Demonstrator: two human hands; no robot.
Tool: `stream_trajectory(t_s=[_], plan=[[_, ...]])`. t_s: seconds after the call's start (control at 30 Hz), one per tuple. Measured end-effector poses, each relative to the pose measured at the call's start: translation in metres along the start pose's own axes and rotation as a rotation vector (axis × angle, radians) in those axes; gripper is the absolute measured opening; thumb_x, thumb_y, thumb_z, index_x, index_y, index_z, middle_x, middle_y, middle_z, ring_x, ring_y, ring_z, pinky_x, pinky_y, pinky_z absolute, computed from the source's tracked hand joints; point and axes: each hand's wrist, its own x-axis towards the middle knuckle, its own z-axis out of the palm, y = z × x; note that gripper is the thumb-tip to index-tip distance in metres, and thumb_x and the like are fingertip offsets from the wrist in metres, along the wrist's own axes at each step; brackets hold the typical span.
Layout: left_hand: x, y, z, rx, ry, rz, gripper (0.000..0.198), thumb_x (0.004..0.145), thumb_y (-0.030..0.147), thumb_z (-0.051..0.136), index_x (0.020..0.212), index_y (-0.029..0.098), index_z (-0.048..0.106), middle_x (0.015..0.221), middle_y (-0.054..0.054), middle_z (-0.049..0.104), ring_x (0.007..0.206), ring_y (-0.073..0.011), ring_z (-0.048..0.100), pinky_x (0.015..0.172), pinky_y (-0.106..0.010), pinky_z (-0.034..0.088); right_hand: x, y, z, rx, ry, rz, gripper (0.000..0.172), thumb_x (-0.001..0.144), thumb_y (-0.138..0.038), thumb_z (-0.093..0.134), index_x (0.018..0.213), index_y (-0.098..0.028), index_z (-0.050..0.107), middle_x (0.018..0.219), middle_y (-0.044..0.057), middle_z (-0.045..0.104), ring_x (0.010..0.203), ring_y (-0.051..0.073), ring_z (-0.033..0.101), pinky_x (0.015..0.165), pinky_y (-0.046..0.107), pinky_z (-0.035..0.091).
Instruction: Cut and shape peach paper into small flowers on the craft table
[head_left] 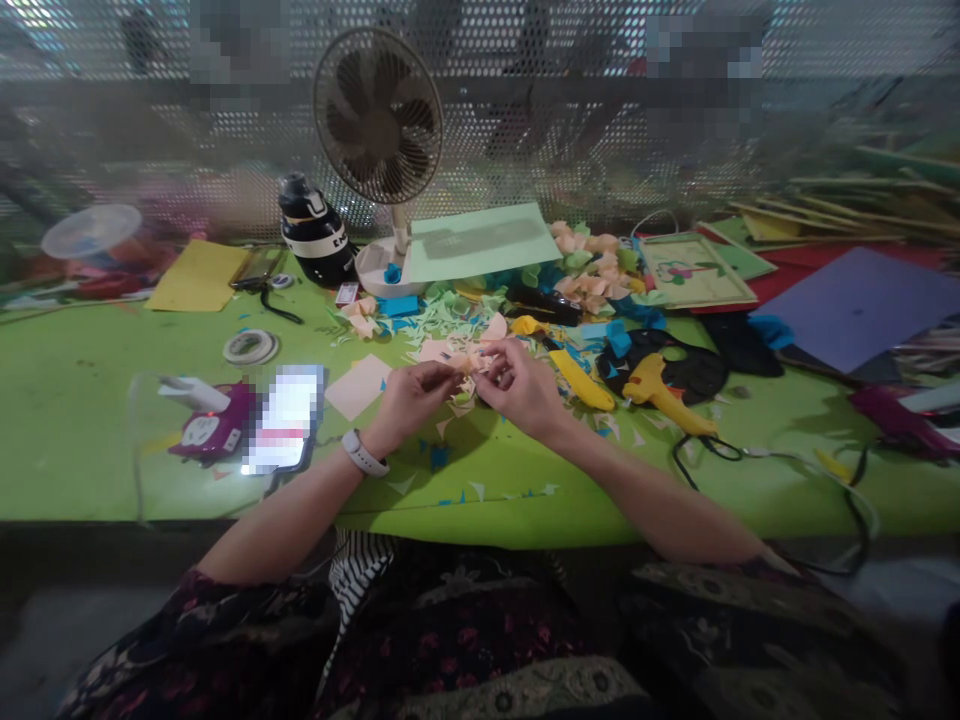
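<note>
Over the green table (90,440), my left hand (411,400) and my right hand (519,386) meet at a small peach paper piece (471,362). Both pinch it between curled fingers. A white watch band sits on my left wrist. A peach paper square (357,386) lies just left of my left hand. Paper scraps in green and blue (442,322) are strewn behind the hands. A yellow glue gun (660,392) rests to the right of my right hand, its black cord (780,460) trailing toward the table's front edge.
A small fan (378,118) stands at the back, beside a black bottle (315,232). A lit phone (285,420), a tape roll (250,347) and a purple gadget (210,424) lie at left. Finished paper flowers (592,262), coloured sheets (855,300) and a framed card (691,270) fill the right.
</note>
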Motion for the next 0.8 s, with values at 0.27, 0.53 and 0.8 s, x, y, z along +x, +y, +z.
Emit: stream_trajectory(t_s=[0.27,0.53,0.8], plan=[[-0.0021,-0.0015,0.0005,0.055,-0.006,0.056,0.03,0.084,0.044,0.069,0.089,0.015,0.074,0.087,-0.01,0.077,0.081,-0.0226,0.073,0.074,-0.033,0.061,-0.0002,0.001,0.0002,-0.022,0.007,-0.01,0.03,0.08,-0.03,0.066,0.107,-0.02,0.058,0.078,0.002,0.069,0.063,0.015,0.062,0.056,0.025,0.04],[-0.0036,0.0038,0.0006,0.111,-0.022,0.089,0.027,0.085,0.041,0.068,0.092,0.016,0.075,0.09,-0.01,0.077,0.082,-0.0223,0.072,0.075,-0.032,0.059,0.001,0.0018,0.0002,-0.045,0.038,-0.04,0.023,0.079,-0.028,0.065,0.101,-0.02,0.062,0.075,0.001,0.068,0.061,0.014,0.059,0.058,0.025,0.04],[-0.0037,0.0048,0.0012,0.193,-0.015,0.156,0.023,0.087,0.036,0.065,0.092,0.016,0.075,0.088,-0.009,0.077,0.075,-0.0186,0.07,0.071,-0.029,0.056,0.001,0.0029,0.0009,-0.08,0.068,-0.075,0.02,0.078,-0.024,0.064,0.097,-0.02,0.064,0.077,0.002,0.066,0.063,0.014,0.057,0.06,0.026,0.039]])
